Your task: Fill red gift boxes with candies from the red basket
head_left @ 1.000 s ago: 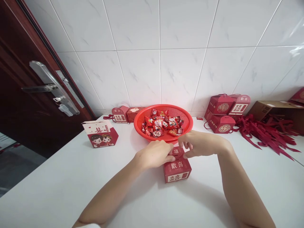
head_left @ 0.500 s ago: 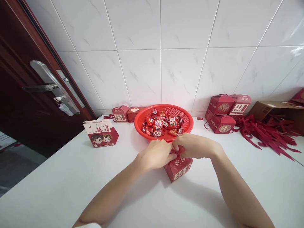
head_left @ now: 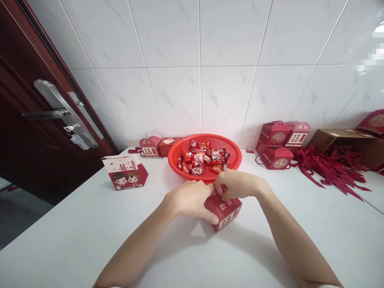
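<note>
A small red gift box (head_left: 228, 208) with printed characters stands on the table in front of me. My left hand (head_left: 189, 202) grips its left side, thumb against the front corner and fingers partly hidden behind. My right hand (head_left: 238, 185) is closed at the box's top, its curled fingers pinching there; the exact part between the fingertips is hidden. Just behind both hands sits a red plastic basket (head_left: 235, 162) of wrapped candies (head_left: 198, 160).
An upright gift box (head_left: 127, 178) with cartoon figures stands at left. Gift boxes (head_left: 150, 148) line the wall, with more stacked boxes (head_left: 277, 158) on the right. Red ribbons (head_left: 325, 168) spill from a cardboard carton (head_left: 333, 138). A door (head_left: 42, 120) borders the table's left.
My left thumb has slid from the box's top down to its front corner, spreading away from the fingers. My right hand stays at the top. The view has shifted slightly.
</note>
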Motion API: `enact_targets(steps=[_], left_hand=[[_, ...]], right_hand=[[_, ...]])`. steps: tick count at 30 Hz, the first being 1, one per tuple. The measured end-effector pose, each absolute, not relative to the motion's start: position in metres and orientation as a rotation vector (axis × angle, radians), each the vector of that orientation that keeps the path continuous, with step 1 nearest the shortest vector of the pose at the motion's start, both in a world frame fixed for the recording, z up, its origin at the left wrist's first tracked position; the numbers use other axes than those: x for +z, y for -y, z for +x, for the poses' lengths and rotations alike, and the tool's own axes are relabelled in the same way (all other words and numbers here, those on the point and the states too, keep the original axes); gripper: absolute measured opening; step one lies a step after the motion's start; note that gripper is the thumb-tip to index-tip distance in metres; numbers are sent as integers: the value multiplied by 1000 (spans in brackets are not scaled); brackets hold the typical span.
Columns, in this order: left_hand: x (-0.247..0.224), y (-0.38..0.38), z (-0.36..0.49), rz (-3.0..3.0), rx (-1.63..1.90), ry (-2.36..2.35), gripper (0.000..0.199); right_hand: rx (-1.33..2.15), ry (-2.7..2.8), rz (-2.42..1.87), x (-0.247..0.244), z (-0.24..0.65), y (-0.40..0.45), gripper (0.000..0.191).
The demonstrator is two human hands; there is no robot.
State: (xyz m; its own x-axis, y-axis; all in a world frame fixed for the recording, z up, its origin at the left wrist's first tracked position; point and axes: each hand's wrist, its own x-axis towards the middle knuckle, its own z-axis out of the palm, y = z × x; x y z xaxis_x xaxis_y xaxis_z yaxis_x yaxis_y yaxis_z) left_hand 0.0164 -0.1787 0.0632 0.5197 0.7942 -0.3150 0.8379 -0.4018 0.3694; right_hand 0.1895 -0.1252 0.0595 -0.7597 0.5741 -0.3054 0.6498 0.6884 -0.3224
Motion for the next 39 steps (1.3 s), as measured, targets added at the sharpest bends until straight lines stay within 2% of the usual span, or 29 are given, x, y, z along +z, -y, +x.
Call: enact_targets(steps=[5, 8, 16, 20, 28, 31, 33, 35, 39], left_hand=[[58, 181, 22, 2230, -113, -1376, 58], [54, 182, 27, 2237, -106, -1426, 60], [46, 181, 42, 2307, 38, -1411, 41], [45, 182, 46, 2306, 25, -1460, 46], [53, 178, 33, 2341, -99, -1352, 56], [63, 174, 22, 2362, -28, -1261, 52], [69, 168, 15, 2373, 80, -1254, 48], [68, 160, 10, 2370, 223, -1257, 42], [51, 134, 5, 2284, 491, -1231, 29]], right_hand=[[-527, -2733, 1005, 60, 188, 123, 10], [-569, -2729, 1017, 63, 193, 124, 5], [-393, -2693, 1325, 64, 213, 162, 21], [-293, -2615, 1521, 53, 213, 179, 21], [-276, -2552, 1766, 29, 199, 189, 36], [-351, -2567, 1785, 39, 219, 185, 36], [-408, -2555, 1863, 52, 245, 180, 28], [-406, -2505, 2075, 70, 277, 173, 25], [-185, -2316, 2646, 107, 335, 144, 33]])
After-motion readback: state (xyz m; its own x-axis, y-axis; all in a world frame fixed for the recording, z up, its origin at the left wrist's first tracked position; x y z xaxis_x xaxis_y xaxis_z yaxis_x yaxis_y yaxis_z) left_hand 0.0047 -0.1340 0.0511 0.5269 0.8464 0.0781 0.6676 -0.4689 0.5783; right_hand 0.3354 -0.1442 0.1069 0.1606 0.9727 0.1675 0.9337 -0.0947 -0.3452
